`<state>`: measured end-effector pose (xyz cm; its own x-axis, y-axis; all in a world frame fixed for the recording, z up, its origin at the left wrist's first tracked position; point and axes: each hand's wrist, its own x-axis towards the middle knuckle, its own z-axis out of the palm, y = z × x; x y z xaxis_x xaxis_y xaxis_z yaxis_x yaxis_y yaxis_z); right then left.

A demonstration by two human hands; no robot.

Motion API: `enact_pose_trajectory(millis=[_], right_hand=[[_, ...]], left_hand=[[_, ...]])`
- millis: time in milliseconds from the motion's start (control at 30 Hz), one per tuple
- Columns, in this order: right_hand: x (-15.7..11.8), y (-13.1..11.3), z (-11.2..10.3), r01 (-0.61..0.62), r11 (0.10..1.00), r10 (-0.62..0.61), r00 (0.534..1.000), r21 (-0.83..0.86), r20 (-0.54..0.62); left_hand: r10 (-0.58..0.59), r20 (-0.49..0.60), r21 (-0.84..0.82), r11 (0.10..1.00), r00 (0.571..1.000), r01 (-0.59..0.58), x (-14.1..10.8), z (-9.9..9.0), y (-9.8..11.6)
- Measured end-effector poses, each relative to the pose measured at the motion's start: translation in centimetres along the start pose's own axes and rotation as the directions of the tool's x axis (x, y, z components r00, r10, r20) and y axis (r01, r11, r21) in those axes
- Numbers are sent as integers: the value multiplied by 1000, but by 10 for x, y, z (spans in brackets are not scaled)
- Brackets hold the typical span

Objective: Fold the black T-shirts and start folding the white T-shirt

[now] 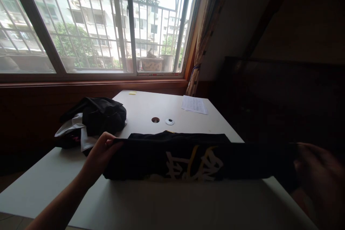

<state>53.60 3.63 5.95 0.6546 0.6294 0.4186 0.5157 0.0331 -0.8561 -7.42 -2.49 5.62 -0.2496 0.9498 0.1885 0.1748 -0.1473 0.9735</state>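
Note:
A black T-shirt with a white and yellow print lies across the near part of the white table, its near part raised into a long, straight edge. At the left end of that edge, the thumb and fingers of my left hand pinch the cloth. My right hand, dim and slightly blurred, grips the far right end of the cloth out past the table's side. Most of the shirt's far part is hidden behind the raised cloth.
A heap of black and white clothes sits at the table's left edge. Farther back are papers, a yellow note, a cable hole and its round cover. Beyond the white table stand a barred window and a tied curtain.

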Motion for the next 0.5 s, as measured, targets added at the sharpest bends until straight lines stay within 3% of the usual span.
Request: enact_pose_trajectory(millis=[67,133,333,500], right_hand=[[15,-5,25,-180,980,179,984,82,19],[28,-5,49,-246,964,238,968,106,77],[48,31,121,-61,998,62,958,-13,280],[50,52,165,-10,985,64,949,-174,310]], left_hand=[[-25,47,-52,998,999,27,22,4,-5],[-47,101,-91,994,994,56,44,8,-16],[-97,182,-21,995,978,102,93,15,-69],[-120,210,29,993,970,116,105,15,-93]])
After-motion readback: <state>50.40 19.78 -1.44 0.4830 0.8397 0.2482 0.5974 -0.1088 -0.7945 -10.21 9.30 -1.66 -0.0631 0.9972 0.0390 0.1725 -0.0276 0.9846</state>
